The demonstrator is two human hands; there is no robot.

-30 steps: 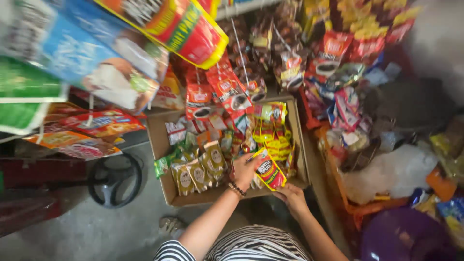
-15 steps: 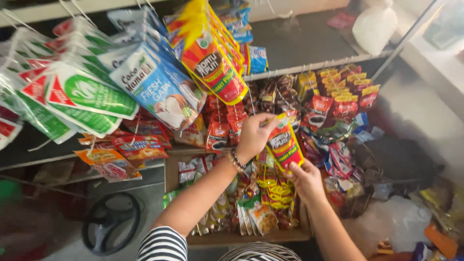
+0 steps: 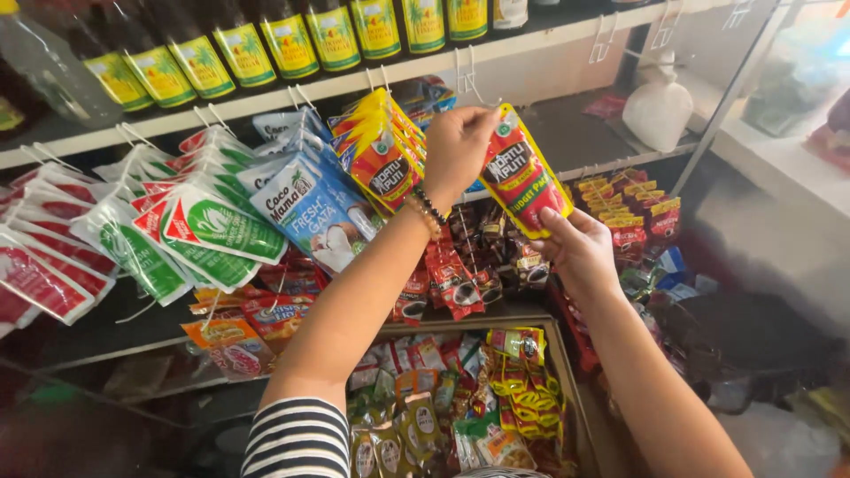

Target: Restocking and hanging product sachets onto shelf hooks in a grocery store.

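I see a yellow-and-red pouch (image 3: 521, 173) with a dark label patch, held up by both hands under the shelf's front edge. Just left of it hangs a bunch of matching yellow-red pouches (image 3: 382, 155), then blue-and-white pouches (image 3: 310, 208), green-and-white sachets (image 3: 212, 232) and red-and-white sachets (image 3: 40, 270) toward the left. Bottles with yellow-green labels (image 3: 266, 40) line the shelf above. Small mixed sachets fill the cardboard box (image 3: 567, 372) below.

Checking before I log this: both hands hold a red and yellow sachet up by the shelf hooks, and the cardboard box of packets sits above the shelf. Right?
Not quite. In the head view the cardboard box sits below the hands, not above the shelf. The left hand and right hand do hold the red and yellow sachet by the hooks.
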